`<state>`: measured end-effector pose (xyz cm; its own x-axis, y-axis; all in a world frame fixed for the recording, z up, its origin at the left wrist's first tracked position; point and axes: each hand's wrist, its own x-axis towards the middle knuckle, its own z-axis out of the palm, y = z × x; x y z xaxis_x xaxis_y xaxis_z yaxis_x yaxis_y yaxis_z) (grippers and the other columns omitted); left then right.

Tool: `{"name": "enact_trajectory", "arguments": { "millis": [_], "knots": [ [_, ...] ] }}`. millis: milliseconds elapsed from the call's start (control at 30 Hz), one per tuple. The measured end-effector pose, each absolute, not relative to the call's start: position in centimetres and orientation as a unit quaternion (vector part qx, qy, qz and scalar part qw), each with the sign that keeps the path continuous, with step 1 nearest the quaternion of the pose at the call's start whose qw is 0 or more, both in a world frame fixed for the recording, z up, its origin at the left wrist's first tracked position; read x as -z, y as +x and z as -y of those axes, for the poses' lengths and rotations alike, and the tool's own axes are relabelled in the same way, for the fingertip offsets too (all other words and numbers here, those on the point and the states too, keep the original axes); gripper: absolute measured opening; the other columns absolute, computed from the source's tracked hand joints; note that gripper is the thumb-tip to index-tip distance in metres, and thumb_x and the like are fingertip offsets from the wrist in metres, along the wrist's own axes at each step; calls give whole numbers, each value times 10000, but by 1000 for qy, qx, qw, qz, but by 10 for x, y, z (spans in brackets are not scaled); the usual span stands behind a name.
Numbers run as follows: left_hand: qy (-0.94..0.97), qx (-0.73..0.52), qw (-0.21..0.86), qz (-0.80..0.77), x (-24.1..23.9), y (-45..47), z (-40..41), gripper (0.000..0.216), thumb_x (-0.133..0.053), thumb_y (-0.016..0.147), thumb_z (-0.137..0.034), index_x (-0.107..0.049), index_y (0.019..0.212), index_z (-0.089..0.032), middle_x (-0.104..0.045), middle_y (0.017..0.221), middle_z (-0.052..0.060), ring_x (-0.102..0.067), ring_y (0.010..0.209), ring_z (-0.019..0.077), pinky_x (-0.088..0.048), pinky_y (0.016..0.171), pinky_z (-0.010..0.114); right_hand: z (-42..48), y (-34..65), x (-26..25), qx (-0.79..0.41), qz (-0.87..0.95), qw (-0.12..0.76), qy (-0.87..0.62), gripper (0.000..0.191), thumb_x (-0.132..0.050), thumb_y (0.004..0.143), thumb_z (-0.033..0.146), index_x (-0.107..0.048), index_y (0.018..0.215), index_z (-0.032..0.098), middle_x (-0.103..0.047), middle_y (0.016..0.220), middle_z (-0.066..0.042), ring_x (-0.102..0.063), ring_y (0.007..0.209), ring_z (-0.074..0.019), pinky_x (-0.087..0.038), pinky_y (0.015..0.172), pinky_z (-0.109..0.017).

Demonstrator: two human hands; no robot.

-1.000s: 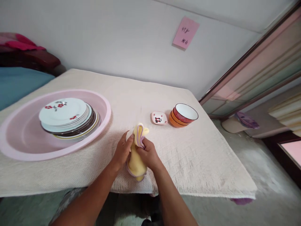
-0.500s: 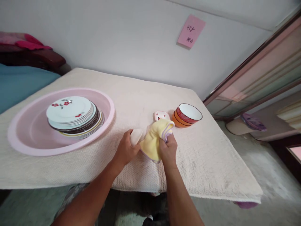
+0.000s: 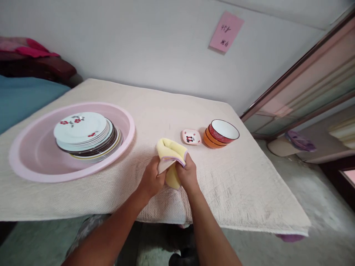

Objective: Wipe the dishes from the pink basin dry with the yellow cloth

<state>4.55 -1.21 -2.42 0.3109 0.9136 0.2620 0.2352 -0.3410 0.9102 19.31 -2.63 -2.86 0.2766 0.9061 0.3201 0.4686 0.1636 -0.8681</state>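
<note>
My left hand [image 3: 152, 177] grips a small white dish [image 3: 164, 168], mostly covered by a yellow cloth [image 3: 172, 148] with a purple edge. My right hand [image 3: 188, 172] is closed on that cloth and presses it round the dish. Both hands are above the front half of the table. Just beyond them lies a small pink-rimmed dish [image 3: 191, 137] with a cartoon print. To its right stands a stack of bowls [image 3: 221, 135], a red one with a white inside on top of orange ones.
A wide pink basin [image 3: 33, 147] holding a stack of plates [image 3: 83, 129] sits on the left. The table [image 3: 249, 192] has a cream cloth and meets the wall at the back. A pink note [image 3: 226, 32] hangs there. A bin [image 3: 285, 146] stands on the floor at right.
My right hand has brought the yellow cloth leftward over the white dish in my left hand. The printed dish behind is now uncovered to view.
</note>
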Motion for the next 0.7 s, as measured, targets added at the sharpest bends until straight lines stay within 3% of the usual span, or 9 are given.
{"name": "enact_trajectory", "arguments": {
  "millis": [100, 267, 333, 433, 567, 700],
  "knots": [
    [675, -455, 412, -410, 19, 48, 18, 394, -471, 741, -96, -532, 1125, -158, -614, 1040, 74, -576, 944, 199, -454, 856, 337, 24, 190, 37, -299, 476, 561, -608, 395, -498, 722, 149, -576, 1100, 237, -645, 1085, -28, -592, 999, -214, -458, 879, -361],
    [652, -512, 400, -392, 13, 48, 23, 355, -460, 819, -192, -497, 1172, -176, -581, 1105, 70, -550, 1010, 201, -428, 904, 335, 24, 177, 38, -454, 385, 579, -557, 341, -595, 730, 300, -598, 1056, 198, -692, 956, -39, -642, 844, -217, -515, 756, -359],
    [657, -507, 399, -390, 11, 48, 22, 340, -450, 861, -241, -481, 1195, -189, -577, 1127, 69, -549, 1030, 195, -422, 920, 332, 24, 173, 33, -464, 365, 586, -555, 325, -608, 724, 319, -609, 1022, 191, -698, 932, -42, -647, 800, -209, -523, 723, -345],
    [683, -459, 395, -408, 13, 46, 17, 339, -438, 887, -289, -475, 1208, -184, -575, 1119, 82, -556, 1024, 189, -430, 913, 331, 25, 175, 25, -370, 376, 596, -606, 311, -592, 735, 319, -619, 1014, 184, -700, 931, -48, -645, 813, -209, -518, 743, -345],
    [711, -415, 318, -470, 20, 40, 8, 490, -564, 813, -357, -463, 1253, -164, -569, 1099, 103, -560, 996, 214, -444, 880, 354, 28, 184, 22, -189, 479, 576, -635, 320, -552, 790, 285, -600, 1098, 209, -656, 1094, -65, -599, 1010, -216, -457, 898, -370],
    [739, -387, 295, -465, 22, 32, 3, 313, -492, 849, -276, -568, 1143, -199, -618, 1039, 73, -574, 980, 205, -439, 881, 348, 29, 188, 28, -138, 537, 539, -634, 286, -539, 813, 291, -612, 1078, 211, -642, 1087, -81, -587, 1028, -224, -451, 903, -375]
  ]
}}
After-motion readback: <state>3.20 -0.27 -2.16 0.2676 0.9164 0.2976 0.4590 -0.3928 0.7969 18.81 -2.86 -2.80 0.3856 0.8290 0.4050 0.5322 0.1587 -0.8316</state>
